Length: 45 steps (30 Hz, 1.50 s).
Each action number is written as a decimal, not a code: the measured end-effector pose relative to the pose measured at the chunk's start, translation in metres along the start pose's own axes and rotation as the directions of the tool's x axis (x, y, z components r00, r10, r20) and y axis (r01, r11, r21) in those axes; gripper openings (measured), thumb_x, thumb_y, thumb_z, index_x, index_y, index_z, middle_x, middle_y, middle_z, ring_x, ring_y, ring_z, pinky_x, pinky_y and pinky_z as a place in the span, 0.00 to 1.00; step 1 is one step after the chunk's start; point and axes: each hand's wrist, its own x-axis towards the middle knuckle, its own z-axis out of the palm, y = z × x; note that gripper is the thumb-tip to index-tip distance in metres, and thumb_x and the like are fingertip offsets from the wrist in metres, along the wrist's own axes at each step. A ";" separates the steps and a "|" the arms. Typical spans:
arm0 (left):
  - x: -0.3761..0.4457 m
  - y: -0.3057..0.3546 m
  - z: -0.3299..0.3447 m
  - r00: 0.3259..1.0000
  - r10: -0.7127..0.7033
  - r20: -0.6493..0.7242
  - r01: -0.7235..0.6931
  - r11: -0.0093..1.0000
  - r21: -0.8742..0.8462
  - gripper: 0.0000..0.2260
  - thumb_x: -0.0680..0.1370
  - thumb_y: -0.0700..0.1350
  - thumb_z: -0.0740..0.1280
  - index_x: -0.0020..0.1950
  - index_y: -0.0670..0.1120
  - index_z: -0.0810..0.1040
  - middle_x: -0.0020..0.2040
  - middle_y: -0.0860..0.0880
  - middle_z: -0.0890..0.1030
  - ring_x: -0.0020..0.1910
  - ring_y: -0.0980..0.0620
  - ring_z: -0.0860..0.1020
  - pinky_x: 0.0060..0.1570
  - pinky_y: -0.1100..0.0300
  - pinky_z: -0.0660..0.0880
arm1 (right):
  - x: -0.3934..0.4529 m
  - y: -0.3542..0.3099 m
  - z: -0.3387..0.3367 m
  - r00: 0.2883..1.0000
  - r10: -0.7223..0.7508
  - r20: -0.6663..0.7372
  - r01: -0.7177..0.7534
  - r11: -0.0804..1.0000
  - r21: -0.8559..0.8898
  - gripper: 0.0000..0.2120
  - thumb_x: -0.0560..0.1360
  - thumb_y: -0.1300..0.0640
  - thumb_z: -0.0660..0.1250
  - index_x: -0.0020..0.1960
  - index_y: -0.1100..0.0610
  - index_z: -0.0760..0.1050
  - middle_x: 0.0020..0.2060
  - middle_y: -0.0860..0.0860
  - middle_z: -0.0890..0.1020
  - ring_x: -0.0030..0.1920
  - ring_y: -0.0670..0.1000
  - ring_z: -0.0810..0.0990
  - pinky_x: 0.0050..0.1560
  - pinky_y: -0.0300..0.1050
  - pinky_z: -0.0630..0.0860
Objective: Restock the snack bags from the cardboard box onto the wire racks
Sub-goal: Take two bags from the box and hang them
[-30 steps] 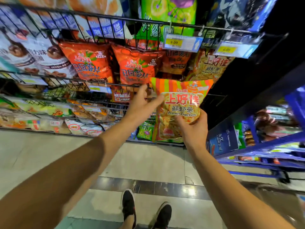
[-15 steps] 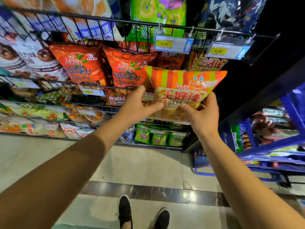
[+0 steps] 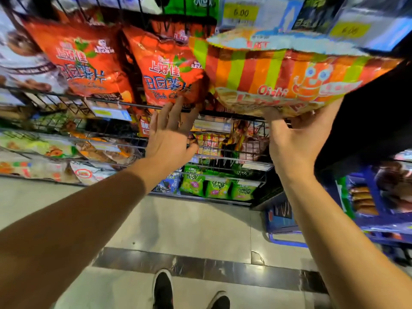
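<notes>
Crowded black wire racks beyond pale floor tiles. Right hand grasping orange-and-green striped prawn-cracker bag from beneath, raised at upper rack, far right. Left hand released, fingers spread, beside red chip bag. Probably light, puffy, crushable; best supported underneath.

Two bare arms come in from the bottom, one on each side. There are no sleeves on them. The left hand and the right hand have nothing on them: no gloves, rings or watch show. Each hand has long, thin fingers. Down low are two shoes. The left shoe is black. The right shoe is black with a light edge on top.
</notes>
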 end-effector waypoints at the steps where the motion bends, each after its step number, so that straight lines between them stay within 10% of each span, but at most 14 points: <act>1: 0.001 0.001 0.002 1.000 -0.010 0.023 0.009 1.000 0.024 0.38 0.75 0.55 0.70 0.81 0.55 0.57 0.82 0.42 0.50 0.79 0.39 0.50 0.76 0.38 0.47 | 0.002 0.006 0.003 1.000 0.013 0.016 -0.013 1.000 -0.019 0.32 0.70 0.66 0.76 0.66 0.50 0.63 0.59 0.43 0.76 0.60 0.42 0.78 0.61 0.47 0.77; 4: 0.003 0.002 0.010 1.000 -0.005 0.011 0.004 0.995 0.099 0.32 0.75 0.56 0.69 0.77 0.49 0.65 0.80 0.39 0.56 0.78 0.36 0.53 0.76 0.35 0.49 | 0.007 0.027 0.014 0.992 0.093 0.087 -0.082 0.989 -0.123 0.32 0.71 0.59 0.75 0.70 0.56 0.64 0.59 0.46 0.77 0.62 0.46 0.78 0.64 0.53 0.76; 10: 0.000 -0.001 0.027 1.000 0.013 -0.027 -0.010 0.995 0.096 0.38 0.77 0.55 0.68 0.82 0.50 0.53 0.82 0.43 0.49 0.81 0.40 0.47 0.76 0.34 0.48 | 0.031 0.055 0.029 0.950 0.250 0.186 -0.204 0.951 -0.234 0.29 0.72 0.56 0.77 0.68 0.56 0.68 0.49 0.33 0.76 0.48 0.24 0.74 0.48 0.20 0.67; 16: -0.001 0.000 0.041 0.998 -0.016 -0.067 0.020 0.998 0.057 0.44 0.74 0.55 0.72 0.82 0.51 0.50 0.81 0.41 0.54 0.80 0.40 0.47 0.74 0.33 0.54 | 0.059 0.060 0.038 0.881 0.379 0.282 -0.224 0.861 -0.457 0.22 0.75 0.52 0.76 0.62 0.60 0.71 0.53 0.48 0.77 0.54 0.48 0.76 0.52 0.41 0.72; 29: -0.002 0.000 0.039 0.999 -0.047 0.024 0.046 0.999 0.014 0.46 0.74 0.55 0.72 0.82 0.53 0.45 0.82 0.44 0.47 0.80 0.42 0.40 0.74 0.34 0.53 | 0.066 0.053 0.051 0.815 0.457 0.357 -0.188 0.791 -0.583 0.18 0.77 0.48 0.72 0.50 0.59 0.68 0.41 0.49 0.73 0.44 0.51 0.72 0.42 0.45 0.71; 32: -0.002 -0.001 0.037 0.998 -0.038 0.045 0.037 0.999 0.015 0.47 0.74 0.56 0.72 0.82 0.54 0.43 0.82 0.44 0.46 0.80 0.42 0.39 0.74 0.34 0.53 | 0.071 0.060 0.049 0.793 0.492 0.360 -0.201 0.768 -0.608 0.20 0.77 0.47 0.72 0.57 0.63 0.74 0.50 0.56 0.80 0.50 0.55 0.78 0.55 0.54 0.78; 39: -0.003 0.004 0.022 0.992 -0.041 0.115 0.043 0.999 -0.013 0.46 0.75 0.57 0.70 0.82 0.54 0.41 0.82 0.46 0.43 0.80 0.44 0.36 0.75 0.35 0.50 | 0.081 0.046 0.060 0.706 0.614 0.353 -0.338 0.730 -0.594 0.21 0.79 0.52 0.70 0.67 0.64 0.75 0.63 0.53 0.80 0.62 0.53 0.79 0.49 0.31 0.76; 45: -0.003 0.009 -0.031 0.975 -0.032 0.219 0.058 0.992 -0.113 0.38 0.79 0.56 0.66 0.82 0.53 0.48 0.83 0.47 0.49 0.81 0.45 0.43 0.78 0.41 0.47 | 0.054 0.012 0.035 0.838 0.469 0.278 -0.266 0.797 -0.542 0.33 0.70 0.47 0.79 0.66 0.59 0.67 0.61 0.52 0.76 0.59 0.50 0.76 0.62 0.39 0.73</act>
